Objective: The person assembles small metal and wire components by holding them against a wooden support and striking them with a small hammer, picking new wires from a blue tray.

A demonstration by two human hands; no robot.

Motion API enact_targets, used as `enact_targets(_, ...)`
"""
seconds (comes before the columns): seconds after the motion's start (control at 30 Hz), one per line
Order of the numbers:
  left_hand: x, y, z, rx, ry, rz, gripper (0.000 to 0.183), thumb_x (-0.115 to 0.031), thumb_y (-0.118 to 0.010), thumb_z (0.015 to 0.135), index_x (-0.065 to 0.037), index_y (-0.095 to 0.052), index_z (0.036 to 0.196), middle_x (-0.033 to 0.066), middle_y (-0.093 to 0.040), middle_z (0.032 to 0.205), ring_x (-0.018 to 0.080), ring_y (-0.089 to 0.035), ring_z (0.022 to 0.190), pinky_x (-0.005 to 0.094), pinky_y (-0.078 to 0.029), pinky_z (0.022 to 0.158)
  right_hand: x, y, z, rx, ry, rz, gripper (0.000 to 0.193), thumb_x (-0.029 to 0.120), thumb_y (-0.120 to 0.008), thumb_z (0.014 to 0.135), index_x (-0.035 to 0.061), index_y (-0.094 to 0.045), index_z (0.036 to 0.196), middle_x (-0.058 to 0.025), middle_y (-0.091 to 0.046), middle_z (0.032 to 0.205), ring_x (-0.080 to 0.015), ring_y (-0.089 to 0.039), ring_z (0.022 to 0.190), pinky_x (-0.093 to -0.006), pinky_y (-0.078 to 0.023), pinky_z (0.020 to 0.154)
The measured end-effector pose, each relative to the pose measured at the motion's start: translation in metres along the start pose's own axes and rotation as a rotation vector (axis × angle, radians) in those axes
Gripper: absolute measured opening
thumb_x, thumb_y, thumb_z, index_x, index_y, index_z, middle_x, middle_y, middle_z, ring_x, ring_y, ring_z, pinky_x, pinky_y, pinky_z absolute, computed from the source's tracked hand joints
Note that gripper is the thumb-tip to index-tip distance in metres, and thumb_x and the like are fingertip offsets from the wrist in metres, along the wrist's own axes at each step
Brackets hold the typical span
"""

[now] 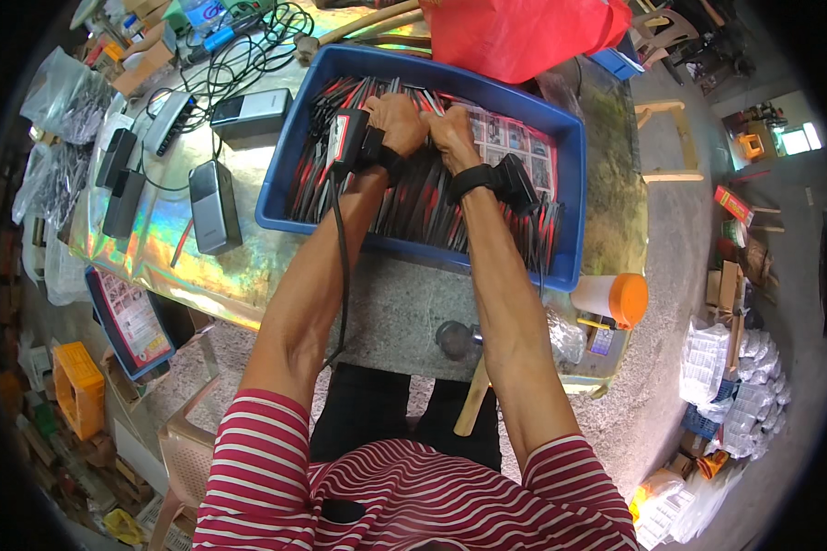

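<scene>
A blue plastic tub on the table holds rows of thin flat packets in red, black and grey, mostly standing on edge. At the tub's far middle, my left hand is closed, its knuckles up, over the packets. Close beside it on the right is my right hand, also closed, thumb toward the left hand. What the fingers hold is hidden beneath them. A printed sheet or packet with small pictures lies flat to the right of my right hand. Black strapped devices sit on both wrists.
A red bag lies behind the tub. Power banks and tangled black cables occupy the table's left. An orange-lidded jar stands near the right front, a hammer at the front edge. A cable hangs from my left wrist.
</scene>
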State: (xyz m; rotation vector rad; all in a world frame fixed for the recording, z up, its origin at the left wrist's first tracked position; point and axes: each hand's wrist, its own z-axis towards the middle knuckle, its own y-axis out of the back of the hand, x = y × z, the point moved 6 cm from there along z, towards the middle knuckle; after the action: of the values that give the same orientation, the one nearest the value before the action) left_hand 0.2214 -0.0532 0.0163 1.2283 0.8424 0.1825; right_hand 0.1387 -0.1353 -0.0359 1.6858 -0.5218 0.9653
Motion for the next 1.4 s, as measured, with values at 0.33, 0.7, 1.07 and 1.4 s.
enact_targets(0.33,0.002,0.000,0.001,0.082,0.164,-0.291,0.034,-0.022,-0.062,0.062,0.007,-0.061,0.081,0.0240,-0.052,0.100,0.0419,-0.038,0.103,0.0474,-0.029,0.087,0.003,-0.004,0.006,0.040,0.078,0.212,0.026,0.015,-0.057,0.061,-0.0091,-0.049,0.060,-0.0121,-0.045,0.053,-0.0168,-0.048,0.052,-0.0367,-0.038,0.047)
enact_targets(0.7,0.008,-0.010,0.005,0.064,0.245,-0.497,0.041,-0.020,-0.063,0.062,0.012,-0.057,0.085,0.0289,-0.048,0.103,0.0433,-0.033,0.106,0.0470,-0.030,0.088,0.001,-0.003,0.007,0.080,0.104,0.516,0.018,0.007,-0.052,0.059,-0.0030,-0.040,0.049,-0.0031,-0.039,0.053,-0.0121,-0.039,0.049,-0.0323,-0.030,0.041)
enact_targets(1.07,0.033,-0.024,0.021,0.120,0.029,-0.559,0.030,-0.015,-0.059,0.063,0.008,-0.059,0.083,0.0289,-0.054,0.087,0.0379,-0.052,0.088,0.0387,-0.043,0.075,0.036,0.001,-0.020,0.097,0.065,0.659,0.022,0.006,-0.051,0.062,0.0028,-0.036,0.046,-0.0012,-0.036,0.052,-0.0106,-0.034,0.047,-0.0308,-0.024,0.039)
enact_targets(1.4,0.026,-0.014,0.007,0.194,0.541,-1.583,0.004,-0.001,-0.054,0.068,0.003,-0.055,0.067,0.0107,-0.053,0.061,0.0211,-0.051,0.052,0.0325,-0.040,0.048,0.028,-0.018,-0.011,0.217,-0.006,0.869,0.026,0.002,-0.052,0.064,0.0099,-0.037,0.045,0.0038,-0.029,0.051,-0.0083,-0.028,0.048,-0.0273,-0.023,0.045)
